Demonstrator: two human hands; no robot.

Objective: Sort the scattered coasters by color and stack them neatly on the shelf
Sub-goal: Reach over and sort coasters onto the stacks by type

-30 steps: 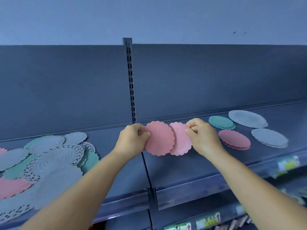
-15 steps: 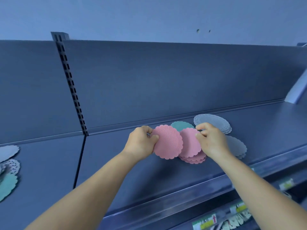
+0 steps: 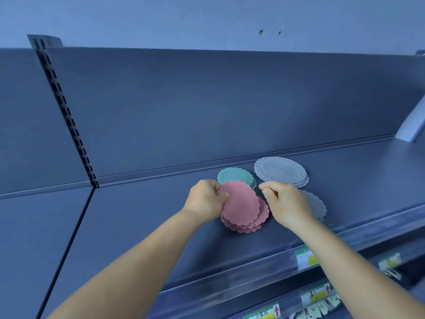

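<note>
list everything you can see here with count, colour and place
pink coaster: one, pink, gripped by the left hand above the pink stack
pink stack: one, pink, shelf middle
teal stack: one, teal, behind the pink stack
large grey stack: one, grey, near the back wall
small grey stack: one, grey, partly behind the right hand
shelf: one, dark grey
price labels: several, green and yellow, front rails
left hand: grips the pink coaster
right hand: fingers curled, holding nothing
</note>
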